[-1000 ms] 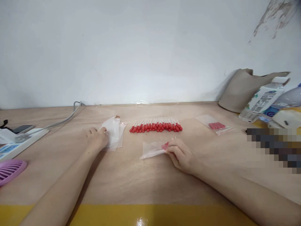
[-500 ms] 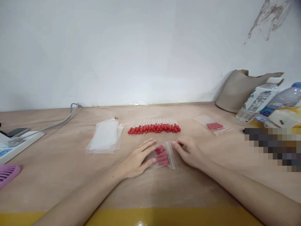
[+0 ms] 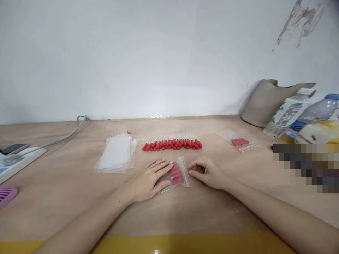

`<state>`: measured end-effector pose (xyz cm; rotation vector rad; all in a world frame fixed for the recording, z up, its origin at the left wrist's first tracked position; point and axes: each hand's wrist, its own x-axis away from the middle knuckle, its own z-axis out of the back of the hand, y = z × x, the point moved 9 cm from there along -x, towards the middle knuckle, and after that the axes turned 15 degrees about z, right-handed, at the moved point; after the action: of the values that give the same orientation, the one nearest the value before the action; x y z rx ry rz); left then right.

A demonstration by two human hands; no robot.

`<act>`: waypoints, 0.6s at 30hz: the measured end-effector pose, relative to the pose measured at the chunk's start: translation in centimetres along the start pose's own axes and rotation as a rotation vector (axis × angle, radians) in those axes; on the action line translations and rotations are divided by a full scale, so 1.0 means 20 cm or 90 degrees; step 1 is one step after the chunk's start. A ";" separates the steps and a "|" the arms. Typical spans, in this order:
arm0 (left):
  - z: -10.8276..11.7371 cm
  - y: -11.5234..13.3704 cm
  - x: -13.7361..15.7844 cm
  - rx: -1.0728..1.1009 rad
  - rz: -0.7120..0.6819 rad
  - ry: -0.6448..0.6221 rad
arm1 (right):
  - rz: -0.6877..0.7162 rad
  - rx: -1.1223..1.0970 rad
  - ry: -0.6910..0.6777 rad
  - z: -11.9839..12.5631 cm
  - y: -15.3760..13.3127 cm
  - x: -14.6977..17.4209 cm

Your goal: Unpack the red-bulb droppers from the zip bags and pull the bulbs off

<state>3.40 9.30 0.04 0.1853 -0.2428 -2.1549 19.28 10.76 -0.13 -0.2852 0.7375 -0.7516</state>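
A clear zip bag (image 3: 186, 171) lies flat on the table, with several red-tipped sticks (image 3: 176, 173) showing through it. My left hand (image 3: 148, 180) rests on the bag's left part, fingers stretched out and lying flat. Just off the bag's zip edge, my right hand (image 3: 209, 173) is open, its fingers curved and a gap left between thumb and forefinger. Behind both hands, a row of red-headed sticks (image 3: 172, 144) with pale stems lies side by side. A second zip bag (image 3: 225, 135) with red-tipped sticks in it lies at the right.
To the left is a stack of clear zip bags (image 3: 116, 153). Farther left are a power strip (image 3: 29, 160), a phone (image 3: 16, 149) and a purple slotted object (image 3: 7, 195). Bottles (image 3: 288, 113) and a beige container (image 3: 261, 102) stand at the right by the wall.
The bag under my left hand has shifted slightly left along with the hand. My right thumb and forefinger have parted. The view has turned slightly.
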 end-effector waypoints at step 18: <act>0.02 0.12 -0.14 0.135 -0.079 0.042 | 0.127 0.057 -0.060 -0.09 -0.14 -0.05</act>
<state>6.76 10.26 1.04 0.4009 -0.4314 -2.2391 16.11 9.60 0.42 -0.1627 0.6308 -0.5761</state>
